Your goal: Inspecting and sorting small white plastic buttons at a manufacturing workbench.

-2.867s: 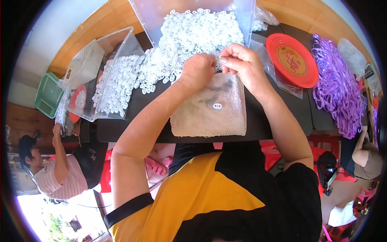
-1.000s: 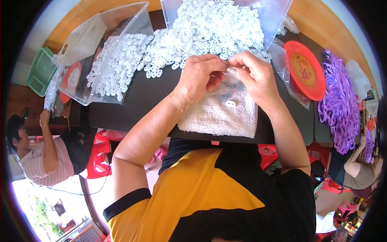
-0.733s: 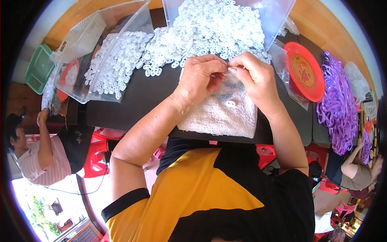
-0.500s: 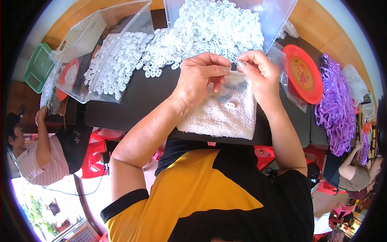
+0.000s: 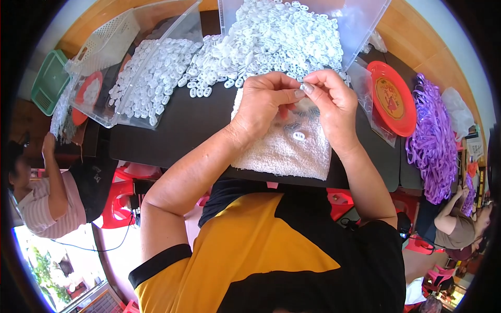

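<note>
I've got left hand (image 5: 272,96) and right hand (image 5: 330,98) fingertips pinching a tiny pale piece (image 5: 302,86), likely mid-fitting, above the towel (image 5: 279,159) by the table's (image 5: 180,128) near edge; next calls for steady alignment.

We count two bare hands, one left hand (image 5: 265,107) and one right hand (image 5: 335,107), and one cream rectangular terry cloth (image 5: 279,156) carrying one loose white oval plastic piece with two holes (image 5: 298,136). Of similar white pieces we see two heaps (image 5: 287,39), too dense to number. We find two clear boxy plastic bins (image 5: 362,26), one white perforated plastic basket (image 5: 107,41), one green rectangular plastic basket (image 5: 50,83), two round red plates (image 5: 392,99), two bundles of glossy purple ribbon (image 5: 432,148) and at least two co-workers (image 5: 52,201). The red plastic stools (image 5: 119,203) are too hidden for us to count.
</note>
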The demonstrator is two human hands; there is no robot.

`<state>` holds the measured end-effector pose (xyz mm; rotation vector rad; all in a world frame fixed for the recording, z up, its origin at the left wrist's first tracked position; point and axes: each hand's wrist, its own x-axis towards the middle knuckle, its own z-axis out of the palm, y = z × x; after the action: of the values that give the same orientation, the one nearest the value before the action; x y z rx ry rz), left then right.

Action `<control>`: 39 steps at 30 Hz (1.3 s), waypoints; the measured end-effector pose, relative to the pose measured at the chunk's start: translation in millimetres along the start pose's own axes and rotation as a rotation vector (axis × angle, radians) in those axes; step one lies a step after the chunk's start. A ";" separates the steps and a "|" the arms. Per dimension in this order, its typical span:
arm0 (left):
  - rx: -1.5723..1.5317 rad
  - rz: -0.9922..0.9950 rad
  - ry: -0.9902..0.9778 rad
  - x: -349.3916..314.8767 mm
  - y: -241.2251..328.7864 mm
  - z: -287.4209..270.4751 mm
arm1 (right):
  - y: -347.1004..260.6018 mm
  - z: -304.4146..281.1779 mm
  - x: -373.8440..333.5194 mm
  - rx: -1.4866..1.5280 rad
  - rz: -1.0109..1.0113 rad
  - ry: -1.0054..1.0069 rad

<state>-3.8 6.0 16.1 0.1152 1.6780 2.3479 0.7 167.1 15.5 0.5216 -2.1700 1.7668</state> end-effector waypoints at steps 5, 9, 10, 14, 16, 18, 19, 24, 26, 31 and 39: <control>0.055 -0.039 -0.033 -3.4 4.8 -1.5 | -1.6 -3.1 -0.2 -0.107 -0.061 -0.012; 0.014 -0.091 -0.093 -1.0 6.2 -5.9 | -0.6 -4.7 1.2 -0.019 -0.007 -0.057; -0.021 -0.108 -0.101 -0.6 6.1 -7.2 | -3.7 -4.3 2.0 0.058 0.058 -0.049; -0.089 -0.094 -0.077 1.2 4.7 -7.3 | 1.7 -9.3 4.3 0.056 0.051 -0.036; -0.126 -0.093 -0.062 2.1 3.6 -7.8 | 1.8 -10.0 4.4 -0.001 0.027 -0.048; -0.126 -0.090 -0.071 1.5 4.0 -7.5 | 1.6 -9.8 4.0 -0.059 0.003 -0.059; -0.126 -0.087 -0.080 1.1 4.3 -7.1 | 1.3 -8.9 3.8 -0.075 -0.009 -0.069; -0.117 -0.070 -0.089 0.0 6.2 -5.1 | -1.7 -6.9 3.5 -0.107 -0.061 -0.072; -0.116 -0.065 -0.088 -0.1 6.4 -4.8 | -2.8 -7.8 3.9 -0.185 -0.103 -0.077; -0.076 -0.034 -0.090 -1.2 6.2 -4.8 | -4.6 -6.8 3.0 -0.260 -0.179 -0.068; 0.039 -0.013 -0.030 -4.1 6.9 -4.4 | -6.6 -5.6 3.4 -0.356 -0.273 -0.082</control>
<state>-1.9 -1.2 21.5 0.1459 1.7055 2.2932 0.7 171.1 23.9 0.7645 -2.2702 1.2059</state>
